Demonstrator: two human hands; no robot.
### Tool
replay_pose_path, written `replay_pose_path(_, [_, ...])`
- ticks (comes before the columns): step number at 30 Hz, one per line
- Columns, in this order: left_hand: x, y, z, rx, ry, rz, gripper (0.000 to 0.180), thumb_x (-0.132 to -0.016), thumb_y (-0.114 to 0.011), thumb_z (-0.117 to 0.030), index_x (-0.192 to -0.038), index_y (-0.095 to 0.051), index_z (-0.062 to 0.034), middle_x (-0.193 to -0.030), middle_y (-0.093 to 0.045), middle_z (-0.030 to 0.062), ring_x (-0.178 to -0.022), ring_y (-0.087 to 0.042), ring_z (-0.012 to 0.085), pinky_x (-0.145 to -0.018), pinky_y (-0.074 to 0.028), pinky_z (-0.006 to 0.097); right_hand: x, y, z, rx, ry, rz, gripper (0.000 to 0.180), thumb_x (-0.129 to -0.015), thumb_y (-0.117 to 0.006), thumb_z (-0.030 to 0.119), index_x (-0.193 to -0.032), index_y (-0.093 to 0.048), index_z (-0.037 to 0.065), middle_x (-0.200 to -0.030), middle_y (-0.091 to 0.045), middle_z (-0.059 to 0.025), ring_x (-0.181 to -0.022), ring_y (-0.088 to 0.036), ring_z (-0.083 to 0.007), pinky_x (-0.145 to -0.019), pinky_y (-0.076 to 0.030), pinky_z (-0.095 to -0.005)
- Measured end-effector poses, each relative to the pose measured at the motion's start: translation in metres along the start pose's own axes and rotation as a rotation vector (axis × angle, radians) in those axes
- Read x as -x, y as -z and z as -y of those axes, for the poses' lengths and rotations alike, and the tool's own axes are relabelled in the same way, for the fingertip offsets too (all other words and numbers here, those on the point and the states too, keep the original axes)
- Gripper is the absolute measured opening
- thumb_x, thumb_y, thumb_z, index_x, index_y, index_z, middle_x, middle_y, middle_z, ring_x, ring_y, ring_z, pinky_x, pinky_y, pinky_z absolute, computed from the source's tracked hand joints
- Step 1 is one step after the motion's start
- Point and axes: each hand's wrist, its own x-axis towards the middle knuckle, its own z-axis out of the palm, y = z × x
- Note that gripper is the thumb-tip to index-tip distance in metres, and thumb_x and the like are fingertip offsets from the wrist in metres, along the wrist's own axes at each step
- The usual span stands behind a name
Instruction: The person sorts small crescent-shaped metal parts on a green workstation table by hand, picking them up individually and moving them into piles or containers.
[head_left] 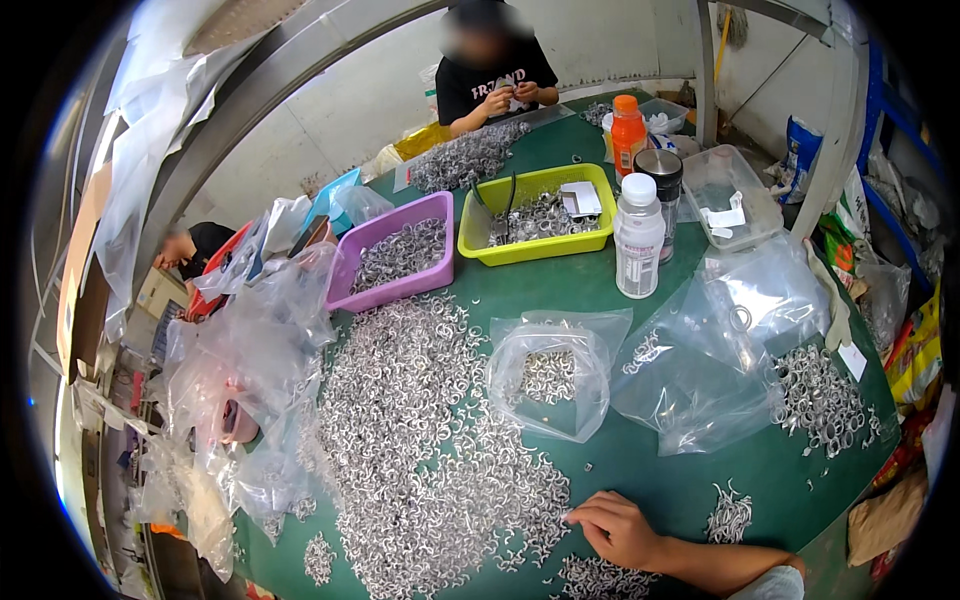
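A wide heap of small curved silvery metal pieces (410, 430) lies spread over the green tabletop. At its lower right edge is my right hand (615, 528), its forearm coming in from the lower right. The fingers are curled together, with their tips touching or just above the outermost pieces; anything between them is hidden. Below that hand is a smaller pile of similar pieces (600, 578), and another small pile (730, 515) lies right of it. An opened clear plastic bag (550, 375) holding more pieces stands beyond the hand. My left hand is out of view.
Purple (447, 262) and yellow-green (540, 250) bins hold metal parts. A white bottle (640, 235), a dark tumbler (662, 175) and an orange bottle (627, 130) stand beyond. Clear bags (720, 350) and rings (820, 400) lie right. A co-worker (495, 70) sits opposite.
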Motion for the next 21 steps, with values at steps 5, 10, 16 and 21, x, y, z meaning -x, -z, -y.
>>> replay_pose_path(5, [-0.027,0.002,-0.056,-0.122,-0.008,-0.086,0.032,-0.071,-0.077,-0.009,-0.098,-0.06,-0.0063,-0.094,-0.055,0.0136,-0.071,-0.053,0.0232,-0.057,-0.044,0.034,0.0,0.0,-0.001,0.007,0.014,0.022,0.02,-0.08,-0.061,-0.009,-0.097,-0.068,0.0,-0.086,-0.067,-0.0106,-0.075,-0.063,-0.0272,-0.07,-0.05,-0.0364])
replay_pose_path(10, [-0.068,0.005,-0.105,-0.211,0.075,-0.122,0.034,-0.068,-0.076,0.001,-0.097,-0.063,-0.0101,-0.104,-0.056,0.0156,-0.086,-0.058,0.0282,-0.069,-0.05,0.037,0.0,0.0,-0.003,0.013,0.023,0.02,0.022,-0.079,-0.061,-0.009,-0.098,-0.067,0.0,-0.085,-0.066,-0.011,-0.075,-0.062,-0.0282,-0.069,-0.049,-0.0374])
replay_pose_path(16, [-0.078,0.008,-0.119,-0.23,0.103,-0.148,0.029,-0.069,-0.075,0.001,-0.093,-0.064,-0.012,-0.104,-0.057,0.0155,-0.09,-0.059,0.0302,-0.074,-0.051,0.037,-0.003,0.0,0.0,0.017,0.033,0.023,0.023,-0.079,-0.06,-0.009,-0.099,-0.067,-0.001,-0.085,-0.066,-0.0111,-0.075,-0.062,-0.0283,-0.069,-0.049,-0.0375])
replay_pose_path(21, [-0.059,0.004,-0.106,-0.138,0.191,-0.141,0.027,-0.071,-0.075,0.001,-0.093,-0.064,-0.0108,-0.105,-0.056,0.0154,-0.085,-0.058,0.0259,-0.067,-0.049,0.032,-0.002,0.0,0.001,0.013,-0.008,0.032,0.019,-0.081,-0.061,-0.01,-0.095,-0.069,-0.001,-0.086,-0.069,-0.011,-0.076,-0.064,-0.0259,-0.07,-0.049,-0.0353])
